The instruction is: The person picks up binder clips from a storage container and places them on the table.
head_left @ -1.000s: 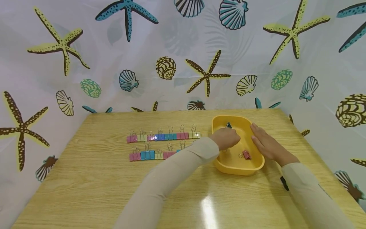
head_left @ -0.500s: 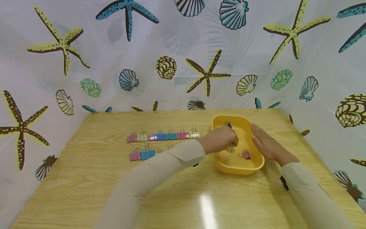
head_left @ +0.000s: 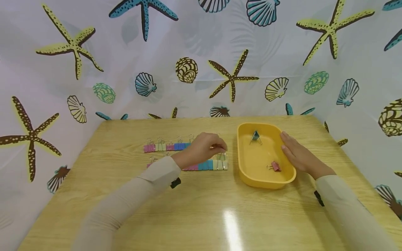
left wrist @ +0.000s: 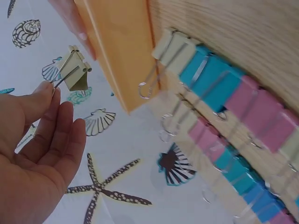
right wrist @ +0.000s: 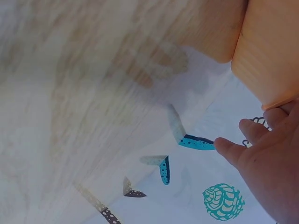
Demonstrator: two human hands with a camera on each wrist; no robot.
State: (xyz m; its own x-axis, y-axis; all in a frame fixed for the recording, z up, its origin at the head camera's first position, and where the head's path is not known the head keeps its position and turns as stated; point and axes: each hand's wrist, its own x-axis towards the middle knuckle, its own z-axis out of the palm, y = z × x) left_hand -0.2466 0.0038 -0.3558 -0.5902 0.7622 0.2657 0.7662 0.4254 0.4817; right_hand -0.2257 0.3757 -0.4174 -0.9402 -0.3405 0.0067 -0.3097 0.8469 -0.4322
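Observation:
My left hand (head_left: 202, 150) is over the right end of the binder clip rows. Between thumb and fingers it pinches the wire handles of a pale yellow binder clip (left wrist: 74, 74), whose body points away from the fingertips. Below lies the front row, where a pale yellow clip (left wrist: 176, 50) sits beside a blue clip (left wrist: 210, 70) and a pink clip (left wrist: 261, 112). My right hand (head_left: 299, 158) rests, fingers extended, against the right side of a yellow bin (head_left: 267, 183). Inside are a dark teal binder clip (head_left: 255, 135) and a smaller pink binder clip (head_left: 275, 166).
A back row of coloured binder clips, with a blue clip (head_left: 179, 146) in it, runs behind the front row, handles up. My left forearm covers part of the front row. A shell-patterned curtain (head_left: 157, 52) stands behind the wooden table (head_left: 201, 216).
My left hand has come out of the bin and moved left to the rows, bringing the pale yellow binder clip. My right hand stays at the bin. The head view has shifted slightly.

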